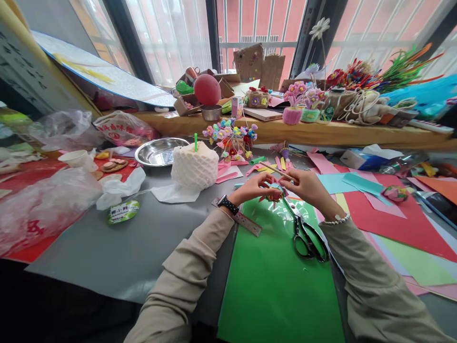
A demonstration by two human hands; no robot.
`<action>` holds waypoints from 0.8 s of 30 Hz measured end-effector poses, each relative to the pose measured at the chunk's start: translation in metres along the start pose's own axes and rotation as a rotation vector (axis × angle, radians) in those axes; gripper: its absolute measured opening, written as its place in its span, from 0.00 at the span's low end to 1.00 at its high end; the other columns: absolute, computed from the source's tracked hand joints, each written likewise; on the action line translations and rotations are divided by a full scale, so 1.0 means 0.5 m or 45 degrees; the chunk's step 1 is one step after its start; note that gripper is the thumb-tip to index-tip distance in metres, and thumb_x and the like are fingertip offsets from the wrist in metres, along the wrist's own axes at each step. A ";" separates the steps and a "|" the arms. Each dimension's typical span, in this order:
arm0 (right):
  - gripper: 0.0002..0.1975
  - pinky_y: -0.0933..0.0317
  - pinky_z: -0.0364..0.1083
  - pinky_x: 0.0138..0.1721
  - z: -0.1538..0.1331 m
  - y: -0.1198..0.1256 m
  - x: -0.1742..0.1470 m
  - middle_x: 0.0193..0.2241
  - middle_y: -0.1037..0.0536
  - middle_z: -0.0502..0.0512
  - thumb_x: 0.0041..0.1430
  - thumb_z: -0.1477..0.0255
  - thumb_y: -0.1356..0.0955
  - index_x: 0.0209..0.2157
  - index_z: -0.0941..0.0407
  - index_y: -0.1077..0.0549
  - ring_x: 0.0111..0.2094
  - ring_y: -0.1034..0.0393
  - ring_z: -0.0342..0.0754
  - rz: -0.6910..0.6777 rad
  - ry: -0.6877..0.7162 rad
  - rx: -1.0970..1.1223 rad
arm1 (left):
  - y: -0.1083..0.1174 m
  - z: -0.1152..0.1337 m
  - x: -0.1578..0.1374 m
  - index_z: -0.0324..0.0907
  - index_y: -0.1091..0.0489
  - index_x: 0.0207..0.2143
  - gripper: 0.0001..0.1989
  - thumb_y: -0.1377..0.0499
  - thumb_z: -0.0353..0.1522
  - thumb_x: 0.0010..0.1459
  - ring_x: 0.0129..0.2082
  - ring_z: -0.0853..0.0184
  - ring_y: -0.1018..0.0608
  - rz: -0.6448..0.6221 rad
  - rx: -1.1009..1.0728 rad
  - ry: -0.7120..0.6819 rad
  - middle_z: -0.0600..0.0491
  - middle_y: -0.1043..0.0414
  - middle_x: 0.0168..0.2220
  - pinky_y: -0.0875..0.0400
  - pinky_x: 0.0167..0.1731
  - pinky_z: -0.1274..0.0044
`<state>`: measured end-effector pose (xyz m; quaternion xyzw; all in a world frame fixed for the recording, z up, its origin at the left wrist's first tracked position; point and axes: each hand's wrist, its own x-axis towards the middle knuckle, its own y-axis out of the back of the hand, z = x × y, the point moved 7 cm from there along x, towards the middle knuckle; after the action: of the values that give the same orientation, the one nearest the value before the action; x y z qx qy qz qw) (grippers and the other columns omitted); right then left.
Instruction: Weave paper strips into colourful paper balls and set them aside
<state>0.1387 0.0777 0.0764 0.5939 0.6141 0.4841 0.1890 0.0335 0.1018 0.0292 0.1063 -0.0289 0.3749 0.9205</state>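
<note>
My left hand (257,188), with a dark watch at its wrist, is closed around a small multicoloured folded-paper piece (274,194) with pink, yellow and teal strips. My right hand (302,185) pinches a thin wooden stick (274,170) that slants up to the left above the paper piece. Its fingertips meet the paper as well, and they partly hide it. Below both hands lies a green sheet (278,281). Black-handled scissors (303,238) rest on it, blades toward the hands. A metal ruler (250,225) lies under my left wrist.
A coconut (195,164) with a green straw and a steel bowl (160,151) stand left of the hands. Coloured paper sheets (410,219) spread on the right. Plastic bags (46,205) lie at the left. Pipe-cleaner flowers (232,138) stand behind, before a crowded wooden ledge (214,126).
</note>
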 end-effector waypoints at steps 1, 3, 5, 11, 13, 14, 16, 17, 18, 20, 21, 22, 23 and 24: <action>0.09 0.52 0.40 0.21 0.002 0.000 0.000 0.17 0.33 0.49 0.50 0.68 0.36 0.25 0.59 0.30 0.18 0.46 0.39 0.014 -0.002 -0.003 | 0.001 0.001 -0.001 0.38 0.40 0.35 0.18 0.40 0.37 0.44 0.29 0.72 0.29 0.012 -0.013 0.011 0.53 0.35 0.31 0.38 0.26 0.80; 0.09 0.52 0.40 0.21 0.005 0.002 0.001 0.16 0.34 0.48 0.50 0.67 0.36 0.25 0.59 0.29 0.18 0.47 0.39 0.032 -0.005 -0.004 | 0.007 0.002 -0.001 0.37 0.37 0.35 0.17 0.42 0.39 0.47 0.30 0.72 0.30 0.062 -0.031 0.027 0.52 0.34 0.32 0.39 0.28 0.80; 0.09 0.53 0.40 0.21 0.007 0.003 0.001 0.15 0.35 0.47 0.50 0.67 0.36 0.26 0.59 0.29 0.17 0.48 0.39 0.028 -0.006 0.008 | 0.017 0.001 -0.001 0.37 0.35 0.34 0.16 0.44 0.40 0.48 0.31 0.72 0.30 0.133 -0.048 0.043 0.53 0.34 0.33 0.39 0.30 0.80; 0.09 0.55 0.39 0.20 -0.013 -0.002 -0.003 0.16 0.36 0.47 0.50 0.67 0.36 0.26 0.58 0.29 0.18 0.48 0.39 -0.082 0.057 0.089 | 0.025 -0.009 -0.001 0.35 0.33 0.24 0.21 0.49 0.46 0.49 0.27 0.72 0.30 0.101 -0.338 0.132 0.52 0.32 0.26 0.38 0.35 0.77; 0.08 0.55 0.39 0.20 -0.022 -0.004 -0.005 0.16 0.35 0.47 0.50 0.68 0.36 0.26 0.58 0.28 0.18 0.48 0.39 -0.111 0.073 0.096 | 0.030 -0.003 -0.003 0.35 0.33 0.23 0.18 0.44 0.44 0.46 0.27 0.73 0.30 0.097 -0.279 0.132 0.53 0.33 0.25 0.37 0.35 0.77; 0.08 0.55 0.39 0.20 -0.026 -0.004 -0.006 0.17 0.35 0.47 0.50 0.69 0.36 0.26 0.58 0.28 0.19 0.48 0.39 -0.120 0.081 0.101 | 0.034 0.001 -0.004 0.34 0.33 0.23 0.17 0.42 0.42 0.45 0.27 0.73 0.30 0.105 -0.221 0.133 0.53 0.33 0.24 0.37 0.34 0.78; 0.08 0.55 0.39 0.20 -0.034 -0.003 -0.008 0.18 0.33 0.48 0.50 0.69 0.36 0.27 0.59 0.28 0.19 0.47 0.39 -0.129 0.094 0.106 | 0.042 0.012 -0.007 0.35 0.32 0.25 0.16 0.40 0.41 0.43 0.26 0.74 0.30 0.115 -0.123 0.148 0.55 0.33 0.24 0.37 0.33 0.77; 0.08 0.55 0.39 0.20 -0.037 -0.001 -0.009 0.18 0.33 0.48 0.51 0.68 0.36 0.28 0.59 0.28 0.19 0.46 0.39 -0.132 0.101 0.108 | 0.045 0.019 -0.009 0.35 0.31 0.26 0.16 0.40 0.40 0.43 0.26 0.74 0.30 0.115 -0.091 0.158 0.55 0.32 0.24 0.36 0.33 0.77; 0.09 0.54 0.39 0.20 -0.041 0.001 -0.010 0.18 0.32 0.48 0.51 0.68 0.36 0.28 0.59 0.29 0.19 0.46 0.39 -0.134 0.108 0.110 | 0.047 0.027 -0.011 0.35 0.31 0.28 0.15 0.40 0.40 0.43 0.26 0.74 0.30 0.112 -0.070 0.166 0.54 0.32 0.25 0.35 0.33 0.77; 0.09 0.54 0.39 0.20 -0.048 0.010 -0.012 0.18 0.32 0.48 0.51 0.67 0.36 0.27 0.59 0.29 0.19 0.45 0.39 -0.126 0.123 0.111 | 0.047 0.046 -0.016 0.35 0.30 0.29 0.14 0.39 0.38 0.44 0.27 0.74 0.29 0.074 -0.037 0.156 0.53 0.30 0.26 0.34 0.33 0.77; 0.09 0.54 0.39 0.20 -0.053 0.015 -0.014 0.18 0.32 0.48 0.52 0.67 0.36 0.27 0.59 0.29 0.19 0.45 0.38 -0.121 0.136 0.108 | 0.044 0.056 -0.018 0.35 0.29 0.30 0.13 0.39 0.36 0.44 0.28 0.73 0.28 0.038 -0.027 0.143 0.52 0.29 0.27 0.33 0.34 0.77; 0.08 0.53 0.39 0.20 -0.059 0.020 -0.015 0.18 0.32 0.48 0.52 0.68 0.36 0.27 0.58 0.29 0.19 0.45 0.38 -0.117 0.151 0.100 | 0.041 0.064 -0.020 0.36 0.29 0.31 0.13 0.38 0.35 0.43 0.29 0.73 0.28 -0.004 -0.028 0.134 0.52 0.29 0.28 0.33 0.34 0.77; 0.08 0.53 0.39 0.21 -0.065 0.023 -0.017 0.18 0.32 0.48 0.52 0.68 0.36 0.27 0.58 0.29 0.18 0.46 0.38 -0.121 0.168 0.090 | 0.037 0.070 -0.022 0.36 0.29 0.32 0.13 0.38 0.34 0.43 0.29 0.73 0.27 -0.057 -0.027 0.137 0.52 0.28 0.29 0.32 0.34 0.77; 0.08 0.53 0.39 0.21 -0.071 0.025 -0.019 0.17 0.32 0.47 0.52 0.68 0.36 0.27 0.58 0.29 0.18 0.46 0.38 -0.129 0.186 0.079 | 0.034 0.074 -0.024 0.35 0.29 0.31 0.12 0.38 0.34 0.43 0.29 0.73 0.27 -0.106 -0.029 0.150 0.51 0.28 0.28 0.32 0.34 0.78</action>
<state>0.1191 0.0538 0.0999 0.5309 0.6701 0.4967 0.1496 0.0139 0.0972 0.0667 0.0748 0.0257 0.3416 0.9365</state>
